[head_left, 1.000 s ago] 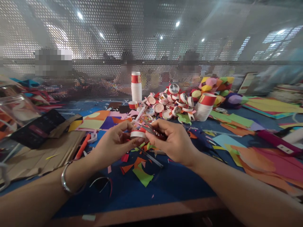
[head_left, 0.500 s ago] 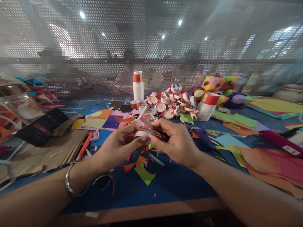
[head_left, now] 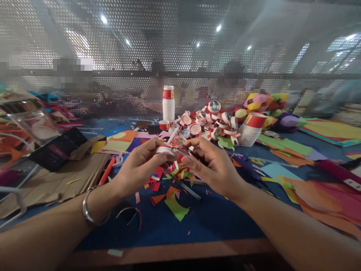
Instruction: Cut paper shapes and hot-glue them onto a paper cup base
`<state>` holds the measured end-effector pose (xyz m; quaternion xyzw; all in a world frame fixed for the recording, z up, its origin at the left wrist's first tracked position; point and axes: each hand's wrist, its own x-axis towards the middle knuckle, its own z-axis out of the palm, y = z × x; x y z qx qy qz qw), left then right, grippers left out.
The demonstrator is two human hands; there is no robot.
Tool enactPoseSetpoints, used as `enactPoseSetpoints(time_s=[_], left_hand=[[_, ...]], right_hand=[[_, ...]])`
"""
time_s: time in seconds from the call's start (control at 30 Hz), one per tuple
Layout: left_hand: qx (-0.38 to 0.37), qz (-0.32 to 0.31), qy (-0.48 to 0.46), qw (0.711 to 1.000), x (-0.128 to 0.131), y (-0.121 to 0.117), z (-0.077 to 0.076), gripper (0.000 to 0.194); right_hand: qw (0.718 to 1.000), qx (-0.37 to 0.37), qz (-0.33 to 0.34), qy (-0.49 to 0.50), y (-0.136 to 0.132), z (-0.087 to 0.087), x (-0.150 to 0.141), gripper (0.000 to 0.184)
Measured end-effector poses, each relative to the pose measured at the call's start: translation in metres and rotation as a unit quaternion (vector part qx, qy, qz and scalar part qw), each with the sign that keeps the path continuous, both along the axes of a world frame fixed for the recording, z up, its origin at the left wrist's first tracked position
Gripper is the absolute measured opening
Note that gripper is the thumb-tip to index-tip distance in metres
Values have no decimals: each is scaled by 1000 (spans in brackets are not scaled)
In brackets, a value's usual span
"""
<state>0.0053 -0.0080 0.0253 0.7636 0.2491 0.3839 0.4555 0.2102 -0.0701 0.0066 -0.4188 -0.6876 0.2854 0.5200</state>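
My left hand [head_left: 139, 166] pinches a small white and red paper-cup ring [head_left: 165, 150] above the blue table [head_left: 214, 218]. A metal bangle [head_left: 89, 210] circles that wrist. My right hand [head_left: 211, 165] is closed on a pair of scissors [head_left: 188, 152] whose blades point left at the ring. Both hands meet at the middle of the view. Under them lie colored paper scraps [head_left: 172, 195] and a thin metal strip [head_left: 183, 185].
A tall stack of paper cups [head_left: 168, 103], a tilted cup stack [head_left: 251, 129] and a heap of cut cup bases [head_left: 205, 122] sit behind. Colored paper sheets [head_left: 310, 180] cover the right; cardboard [head_left: 56, 184] and a black device [head_left: 58, 148] lie left. A perforated screen [head_left: 180, 56] rises behind, with people beyond.
Both hands rose slightly and drifted right in the picture, staying together on the ring and scissors. The view shifted a little.
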Motion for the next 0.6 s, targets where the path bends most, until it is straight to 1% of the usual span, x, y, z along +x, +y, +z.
enactPoseSetpoints(time_s=[0.13,0.27,0.43,0.6], left_hand=[[12,-26,-15,999,-2,1,-1,12],[19,-47,-15,999,-2,2,-1,10],[-6,-88,-32,996,-1,3,-3,13],[-50,-104,-38,993,-2,3,-7,16]], right_hand=[[998,7,-8,-65,0,0,0,29],[995,18,-18,-100,0,1,-1,32],[989,62,-31,-133,-2,4,-1,31],[982,96,-44,-158,0,3,0,26]])
